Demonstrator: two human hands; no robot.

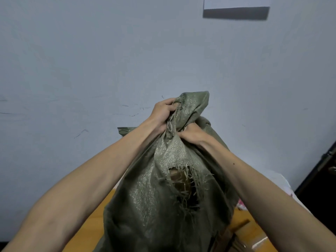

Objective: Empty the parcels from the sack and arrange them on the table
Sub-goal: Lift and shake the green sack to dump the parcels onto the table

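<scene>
A green woven sack (pixel 145 197) hangs upright in front of me over the wooden table (pixel 98 215). My left hand (pixel 161 115) and my right hand (pixel 192 133) both grip the bunched fabric at its top, held up high. A frayed hole (pixel 183 186) in the sack's front shows a brown parcel inside. At the lower right, part of a brown cardboard parcel (pixel 241 239) shows beside the sack's bottom; whether it lies on the table I cannot tell.
A pale wall (pixel 91 70) fills the background right behind the table. A white sheet of paper (pixel 236 2) hangs on it at the top. White and pink fabric (pixel 283 182) lies at the right, next to a dark door (pixel 323 179).
</scene>
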